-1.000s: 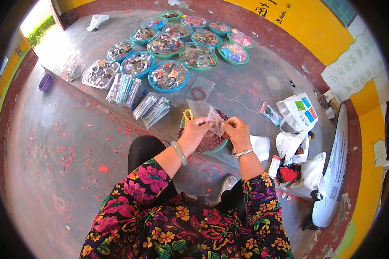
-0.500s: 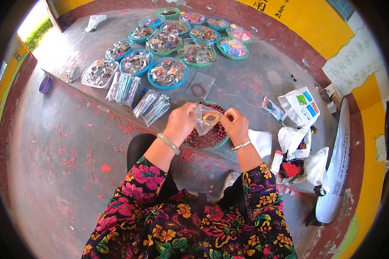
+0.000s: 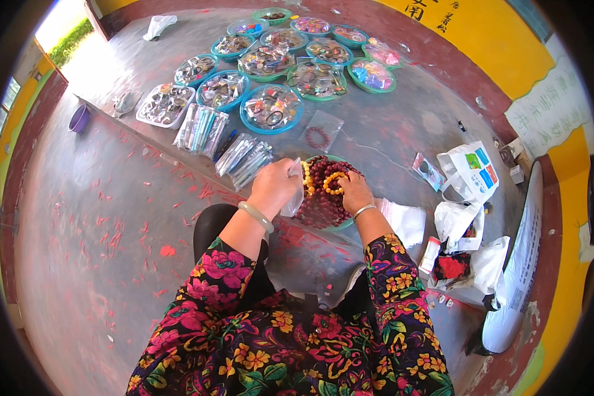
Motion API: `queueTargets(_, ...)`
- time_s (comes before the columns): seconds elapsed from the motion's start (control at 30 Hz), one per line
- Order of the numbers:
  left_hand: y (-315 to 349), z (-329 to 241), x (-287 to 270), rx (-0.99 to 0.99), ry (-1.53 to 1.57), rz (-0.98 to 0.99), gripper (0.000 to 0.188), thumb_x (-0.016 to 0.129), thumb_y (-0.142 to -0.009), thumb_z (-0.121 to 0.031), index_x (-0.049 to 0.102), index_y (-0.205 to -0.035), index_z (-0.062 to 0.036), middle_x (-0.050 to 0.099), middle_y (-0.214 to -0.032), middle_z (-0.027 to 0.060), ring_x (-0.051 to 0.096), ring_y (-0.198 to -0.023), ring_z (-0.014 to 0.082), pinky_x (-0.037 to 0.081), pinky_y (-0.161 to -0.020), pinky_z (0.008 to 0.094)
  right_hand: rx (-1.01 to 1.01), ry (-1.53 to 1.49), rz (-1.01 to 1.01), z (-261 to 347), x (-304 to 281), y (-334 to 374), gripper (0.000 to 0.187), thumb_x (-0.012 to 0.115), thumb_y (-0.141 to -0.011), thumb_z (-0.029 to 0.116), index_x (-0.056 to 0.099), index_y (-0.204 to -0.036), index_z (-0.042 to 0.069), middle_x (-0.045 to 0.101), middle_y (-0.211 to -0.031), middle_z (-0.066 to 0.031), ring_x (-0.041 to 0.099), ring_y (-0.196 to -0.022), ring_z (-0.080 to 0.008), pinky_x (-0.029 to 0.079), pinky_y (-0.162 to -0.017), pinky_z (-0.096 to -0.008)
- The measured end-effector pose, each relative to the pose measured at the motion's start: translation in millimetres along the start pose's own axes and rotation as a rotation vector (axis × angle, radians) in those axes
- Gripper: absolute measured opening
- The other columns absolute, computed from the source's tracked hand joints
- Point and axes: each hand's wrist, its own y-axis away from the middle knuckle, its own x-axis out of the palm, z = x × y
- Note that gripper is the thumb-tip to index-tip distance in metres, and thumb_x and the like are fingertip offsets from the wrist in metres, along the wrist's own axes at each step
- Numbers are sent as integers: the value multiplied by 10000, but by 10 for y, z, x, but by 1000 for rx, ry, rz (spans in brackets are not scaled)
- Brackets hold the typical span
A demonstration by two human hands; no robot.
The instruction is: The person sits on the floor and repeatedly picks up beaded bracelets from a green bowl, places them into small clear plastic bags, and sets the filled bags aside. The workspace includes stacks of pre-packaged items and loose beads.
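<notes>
My left hand (image 3: pixel 274 188), a pale bangle at its wrist, grips a small clear plastic bag (image 3: pixel 294 200) between thumb and fingers. In my right hand (image 3: pixel 358 193) is a yellow bead bracelet (image 3: pixel 334 183), pinched above a green basin (image 3: pixel 344 226). Dark red bead strings (image 3: pixel 320 210) fill that basin below both hands. More yellow beads (image 3: pixel 308 177) show just beside the bag; whether they lie inside it or on the red strings, I cannot tell.
Several basins of bagged small goods (image 3: pixel 270 109) stand farther off. Bundles of wrapped pens (image 3: pixel 244 158) and a bagged red bracelet (image 3: pixel 318 137) lie nearer. White bags (image 3: pixel 472 171) and a stack of clear sachets (image 3: pixel 402 221) are on the right. A purple bucket (image 3: pixel 79 119) stands left.
Both hands held the bag with something yellowish in it. Now my right hand has come away from the bag, with a yellow bead bracelet in its fingers. The view has shifted slightly.
</notes>
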Motion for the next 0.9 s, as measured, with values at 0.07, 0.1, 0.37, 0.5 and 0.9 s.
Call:
queueTargets(0.07,7,-31,-2,-5,-28,14,260,543,-730,-179,595,-950,-50,620,-898,178,575,-870,351,450,-745,416,21,67,-3,11,67,-24,275,508,-759,87,539,-1031,100,407,-1231,-130,387,-1160,-297,418,-888,-406)
queueTargets(0.1,8,-50,-12,-22,-44,35,267,544,-730,-179,588,-958,-48,618,-904,179,573,-875,354,448,-749,417,8,79,1,18,78,-35,273,506,-762,93,535,-1033,100,402,-1235,-130,380,-1166,-298,419,-887,-403)
queueTargets(0.37,-17,-54,78,-92,-57,99,311,544,-730,-172,537,-1009,-33,590,-978,194,547,-931,364,431,-782,420,185,-206,-35,95,-244,-107,232,500,-804,148,498,-1019,62,600,-918,-125,579,-873,-309,465,-760,-416)
queueTargets(0.5,-24,-74,161,-44,-44,67,281,537,-731,-156,533,-983,-31,588,-979,192,545,-938,362,431,-785,417,141,-869,-173,40,-546,-12,230,569,-815,130,517,-1008,14,626,-822,-103,616,-686,-193,487,-616,-322)
queueTargets(0.9,120,-236,513,167,-59,101,225,550,-727,-108,529,-938,-30,607,-836,212,582,-833,381,463,-711,441,234,-1747,52,398,-1062,401,143,549,-849,77,541,-984,29,620,-869,-57,616,-715,-127,518,-561,-207)
